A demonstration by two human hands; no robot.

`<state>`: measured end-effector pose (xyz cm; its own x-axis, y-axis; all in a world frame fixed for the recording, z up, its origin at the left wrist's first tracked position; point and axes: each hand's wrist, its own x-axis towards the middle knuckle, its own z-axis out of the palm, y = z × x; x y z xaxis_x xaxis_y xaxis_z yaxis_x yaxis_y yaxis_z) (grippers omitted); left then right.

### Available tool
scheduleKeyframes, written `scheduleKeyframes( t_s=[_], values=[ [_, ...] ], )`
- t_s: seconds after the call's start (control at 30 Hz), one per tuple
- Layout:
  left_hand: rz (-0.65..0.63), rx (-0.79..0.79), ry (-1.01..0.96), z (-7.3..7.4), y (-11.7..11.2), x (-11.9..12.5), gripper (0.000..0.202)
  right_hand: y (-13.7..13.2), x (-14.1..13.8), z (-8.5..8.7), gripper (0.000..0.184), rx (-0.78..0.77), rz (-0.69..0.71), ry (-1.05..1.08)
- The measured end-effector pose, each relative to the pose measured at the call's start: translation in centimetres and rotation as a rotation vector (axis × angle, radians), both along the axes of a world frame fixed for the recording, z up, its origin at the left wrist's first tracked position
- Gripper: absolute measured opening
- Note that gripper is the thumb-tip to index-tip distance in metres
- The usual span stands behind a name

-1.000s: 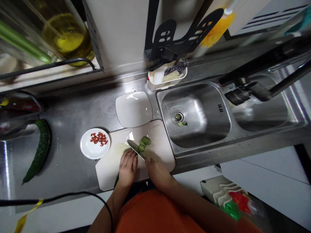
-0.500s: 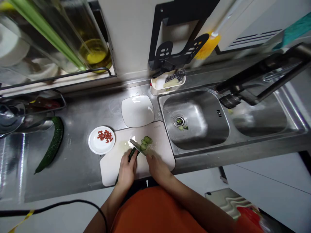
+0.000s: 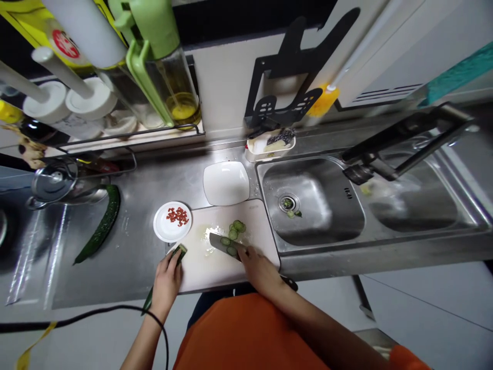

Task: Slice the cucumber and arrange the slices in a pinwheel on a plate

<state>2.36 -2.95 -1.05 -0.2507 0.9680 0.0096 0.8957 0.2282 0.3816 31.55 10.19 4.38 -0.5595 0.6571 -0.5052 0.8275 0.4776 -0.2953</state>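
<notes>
- Gripping the cut cucumber (image 3: 180,251), the left hand (image 3: 166,280) is closed round its middle at the left edge of the cutting board (image 3: 210,270). The cut end points over the board, and the thin tail pokes out past the front edge of the tabletop (image 3: 131,257).
- The right hand (image 3: 259,267) is clamped on the knife (image 3: 222,243), with the blade lying low across the board's middle. The two hands are apart, with bare board between them.
- The slices (image 3: 236,228) sit in a small heap just beyond the blade, and one lies on it.
- The board's near edge runs along the tabletop's front edge, and its right edge is just beside the rim of the sink (image 3: 269,205).
- A round plate (image 3: 162,234) of red bits touches the board's far left corner, and a square plate (image 3: 226,182) lies just behind the far edge.
- Open steel stretches left of the board as far as a whole cucumber (image 3: 98,228).
- The right hand covers most of the knife handle, leaving only a dark end showing behind the wrist.
- The left palm hides the middle of the cut cucumber.
- The red bits are too small to identify, and the slices overlap too much to count.
- An orange garment (image 3: 246,334) cuts off the view below the tabletop edge.
</notes>
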Motion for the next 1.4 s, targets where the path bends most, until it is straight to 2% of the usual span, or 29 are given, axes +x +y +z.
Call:
scheduleKeyframes(
  t_s=[0.2,0.4,0.5,0.57,0.63,0.77,0.87,0.97,1.2,1.4],
  values=[
    [0.0,0.003,-0.018,-0.3,-0.2,-0.6,0.043,0.1,0.6,0.7,0.046,0.043,0.015,0.025],
    [0.01,-0.002,-0.007,-0.1,0.0,-0.7,0.052,0.3,1.1,0.5,0.038,0.118,0.01,0.055],
    [0.012,0.059,0.05,0.4,0.3,-0.4,0.051,0.2,1.3,0.1,0.035,0.135,0.009,0.049],
    [-0.013,0.123,0.081,1.3,1.0,0.6,0.047,0.2,1.4,-0.2,0.033,0.143,0.013,0.042],
    [-0.149,0.156,0.04,2.5,2.1,2.4,0.04,0.1,1.5,-0.5,0.031,0.155,0.01,0.039],
    [-0.596,0.073,-0.122,4.0,5.2,7.6,0.04,0.0,1.5,-0.7,0.032,0.179,0.012,0.032],
    [-0.736,0.026,-0.156,3.3,7.3,10.6,0.043,0.1,1.6,-0.4,0.034,0.197,0.023,0.024],
    [-0.745,0.032,-0.169,2.1,8.6,11.8,0.046,0.3,1.9,-0.2,0.033,0.21,0.015,0.015],
    [-0.71,-0.006,-0.2,0.9,11.0,12.1,0.047,0.0,2.5,0.3,0.027,0.165,-0.026,0.005],
    [-0.675,-0.053,-0.217,0.1,12.0,12.0,0.047,-0.6,3.6,1.9,0.028,0.057,-0.048,-0.005]
  ],
)
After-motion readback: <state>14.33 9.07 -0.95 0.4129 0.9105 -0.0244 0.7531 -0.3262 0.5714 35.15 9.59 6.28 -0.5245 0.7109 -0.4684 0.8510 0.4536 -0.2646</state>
